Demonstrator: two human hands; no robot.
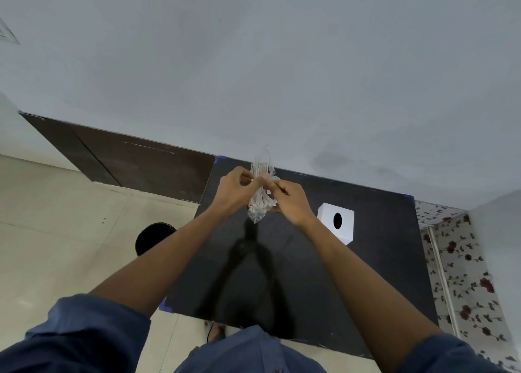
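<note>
A small clear plastic bag packed with white pieces hangs in the air above the far part of the black table. My left hand pinches the bag's upper part from the left. My right hand pinches it from the right, fingers curled around the crumpled top. The bag's loose open end sticks up above both hands. What the white pieces are is too small to tell.
A white box with a round black hole in its top stands on the table to the right of my hands. A dark round bin sits on the tiled floor left of the table. A grey wall rises behind; floral cloth lies at the right.
</note>
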